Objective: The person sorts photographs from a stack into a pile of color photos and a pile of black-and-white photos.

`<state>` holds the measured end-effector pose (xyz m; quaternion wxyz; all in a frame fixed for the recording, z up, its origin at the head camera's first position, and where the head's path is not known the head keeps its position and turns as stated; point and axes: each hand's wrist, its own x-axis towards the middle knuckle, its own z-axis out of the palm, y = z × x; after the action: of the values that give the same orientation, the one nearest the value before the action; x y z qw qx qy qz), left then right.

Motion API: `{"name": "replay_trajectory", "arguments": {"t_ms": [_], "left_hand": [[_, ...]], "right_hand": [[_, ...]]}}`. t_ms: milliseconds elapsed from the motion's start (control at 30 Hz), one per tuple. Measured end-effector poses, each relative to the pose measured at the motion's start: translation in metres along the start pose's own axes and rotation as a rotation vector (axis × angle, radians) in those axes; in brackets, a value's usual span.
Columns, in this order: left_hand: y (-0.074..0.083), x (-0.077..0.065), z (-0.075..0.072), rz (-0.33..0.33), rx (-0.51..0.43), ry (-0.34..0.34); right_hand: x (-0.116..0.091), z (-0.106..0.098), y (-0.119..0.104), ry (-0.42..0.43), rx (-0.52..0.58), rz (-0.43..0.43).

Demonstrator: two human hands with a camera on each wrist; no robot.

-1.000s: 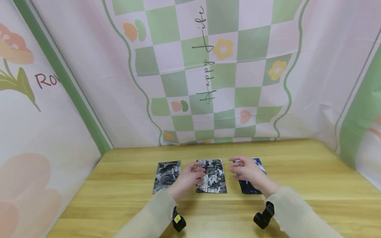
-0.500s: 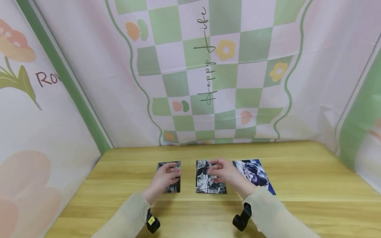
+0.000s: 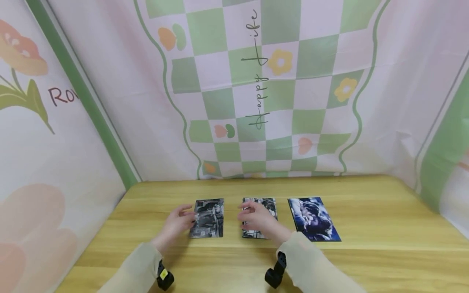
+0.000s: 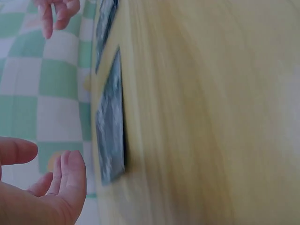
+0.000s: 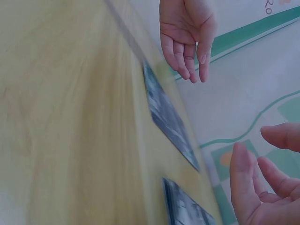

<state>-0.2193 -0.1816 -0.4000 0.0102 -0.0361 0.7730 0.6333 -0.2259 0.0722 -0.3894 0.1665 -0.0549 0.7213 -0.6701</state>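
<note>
Three picture cards lie in a row on the wooden table. The left card (image 3: pixel 209 219) is a grey, dark print. A black-and-white middle card (image 3: pixel 270 204) is partly hidden by a hand; in the right wrist view its pile (image 5: pixel 185 206) shows layered edges. The right card (image 3: pixel 315 219) is blue and white. My left hand (image 3: pixel 177 221) hovers at the left card's left edge, its fingers loosely bent and holding nothing. Over the middle card is my right hand (image 3: pixel 259 219), also holding nothing. Both wrist views show a gap between thumb and fingers.
The wooden table (image 3: pixel 227 264) reaches back to a fabric wall (image 3: pixel 278 93) with green checks and flowers. Another printed curtain (image 3: pixel 84 162) stands along the left side. A small black camera is strapped to each wrist.
Both hands have moved left: the left from the middle card past the left card, the right from the right card to over the middle one. The right card is now uncovered.
</note>
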Motion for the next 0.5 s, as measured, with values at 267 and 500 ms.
{"name": "replay_trajectory", "arguments": {"t_ms": [267, 500], "left_hand": [[-0.013, 0.004, -0.014, 0.002, 0.035, -0.023], [-0.017, 0.006, -0.014, -0.024, 0.043, -0.004]], "right_hand": [[0.008, 0.013, 0.020, -0.088, 0.052, -0.011], [0.014, 0.025, 0.024, -0.102, 0.053, -0.003]]}}
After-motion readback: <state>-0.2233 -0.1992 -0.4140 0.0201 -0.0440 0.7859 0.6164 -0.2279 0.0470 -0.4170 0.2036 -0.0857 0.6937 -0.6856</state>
